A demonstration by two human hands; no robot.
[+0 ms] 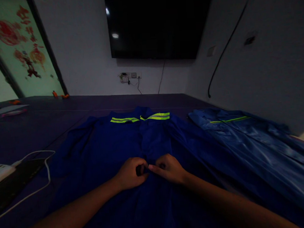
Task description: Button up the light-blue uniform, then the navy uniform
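Observation:
A dark blue work jacket (112,145) lies spread out in front of me, its collar pointing away and yellow-green reflective strips across its chest. Over the middle of its front, my left hand (133,172) is closed, thumb and fingers pinched at the front placket. My right hand (170,168) pinches the same spot from the other side, its thumb almost touching the left fingertips. Whatever small part of the placket sits between the fingertips is too dark to make out.
A second, lighter blue garment (259,144) with a yellow-green strip lies at the right. At the left, a white power strip (0,174) trails a white cable (48,171). Ahead, a large screen (160,22) hangs on the wall above sockets (130,76).

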